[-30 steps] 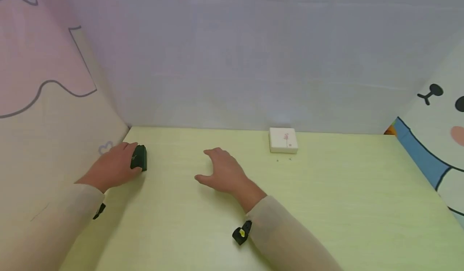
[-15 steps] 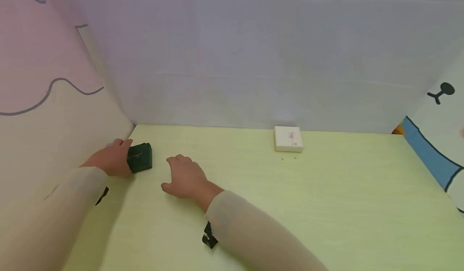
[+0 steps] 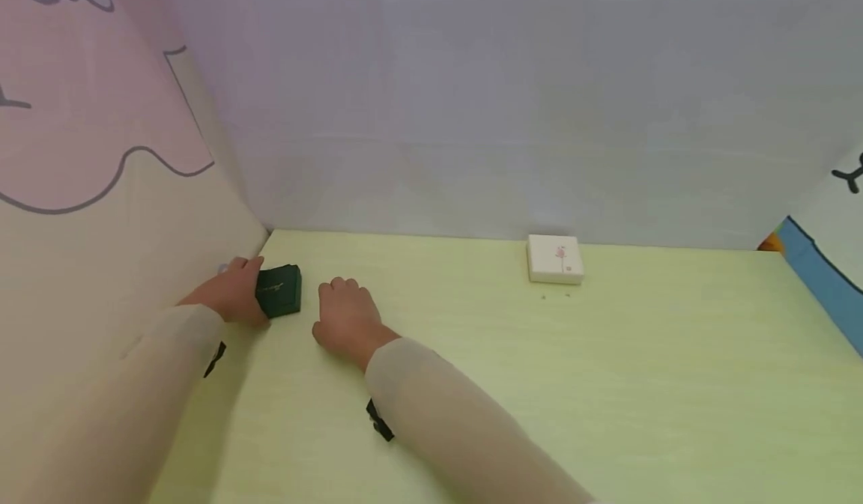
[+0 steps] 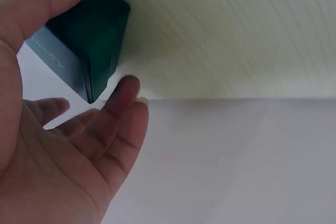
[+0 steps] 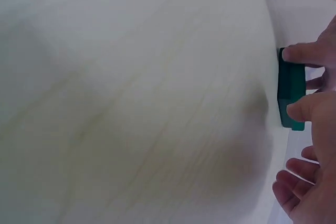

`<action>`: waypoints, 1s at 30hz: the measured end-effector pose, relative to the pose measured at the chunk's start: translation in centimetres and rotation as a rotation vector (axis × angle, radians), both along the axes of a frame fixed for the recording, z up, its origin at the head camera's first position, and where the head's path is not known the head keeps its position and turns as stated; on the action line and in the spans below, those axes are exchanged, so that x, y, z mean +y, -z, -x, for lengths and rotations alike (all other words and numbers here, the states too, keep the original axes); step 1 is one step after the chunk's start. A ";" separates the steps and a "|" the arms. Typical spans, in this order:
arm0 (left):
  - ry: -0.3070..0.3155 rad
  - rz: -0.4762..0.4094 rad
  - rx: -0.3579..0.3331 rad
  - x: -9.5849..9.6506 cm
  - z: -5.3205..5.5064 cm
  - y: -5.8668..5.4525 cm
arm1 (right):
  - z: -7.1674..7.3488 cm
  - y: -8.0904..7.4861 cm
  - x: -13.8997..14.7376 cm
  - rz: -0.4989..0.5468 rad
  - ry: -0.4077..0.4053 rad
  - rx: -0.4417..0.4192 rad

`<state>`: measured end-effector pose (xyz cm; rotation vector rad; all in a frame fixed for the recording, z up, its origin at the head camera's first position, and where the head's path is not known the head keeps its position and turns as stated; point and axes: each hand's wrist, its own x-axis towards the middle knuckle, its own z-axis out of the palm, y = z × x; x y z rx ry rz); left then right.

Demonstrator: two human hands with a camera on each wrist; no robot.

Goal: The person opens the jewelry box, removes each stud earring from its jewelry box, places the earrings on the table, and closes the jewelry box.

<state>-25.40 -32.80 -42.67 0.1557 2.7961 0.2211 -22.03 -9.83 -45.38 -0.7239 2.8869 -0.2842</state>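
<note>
In the head view a dark green box [image 3: 279,292] with faint gold writing stands at the table's far left. My left hand [image 3: 232,292] holds it from the left side, the thumb at the near edge and fingers at the far edge. In the left wrist view the thumb lies over the box [image 4: 84,30], with fingertips close by its lower edge. My right hand [image 3: 347,317] hovers just right of the box, fingers loosely bent and holding nothing. In the right wrist view its thumb [image 5: 302,109] overlaps the box [image 5: 294,85].
A small white box [image 3: 555,259] with a pink flower print sits at the back of the pale yellow table [image 3: 607,384], with two tiny specks in front. A grey back wall [image 3: 472,114] and a left side panel [image 3: 101,249] with cartoon print border the table.
My right hand has moved left towards the green box, its fingers bending more. The green box has turned in my left hand, showing more of its printed face. The head view has shifted left.
</note>
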 end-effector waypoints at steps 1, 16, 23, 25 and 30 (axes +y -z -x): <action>-0.009 -0.004 -0.008 -0.1 0.0 0.2 | 0.1 0.1 -0.2 -0.009 0.007 0.000; 0.003 -0.065 -0.016 0.3 0.1 -0.5 | 0.3 -0.4 -2.2 0.007 0.022 -0.033; 0.069 -0.276 0.048 1.6 -0.6 -0.9 | -0.4 -0.5 -1.3 0.171 0.053 0.001; 0.085 -0.335 0.059 2.4 -1.0 -0.8 | -0.5 -0.5 -0.6 0.237 0.057 0.000; 0.102 -0.377 0.061 4.6 -2.3 -0.9 | -0.1 -0.8 1.7 0.391 0.046 -0.055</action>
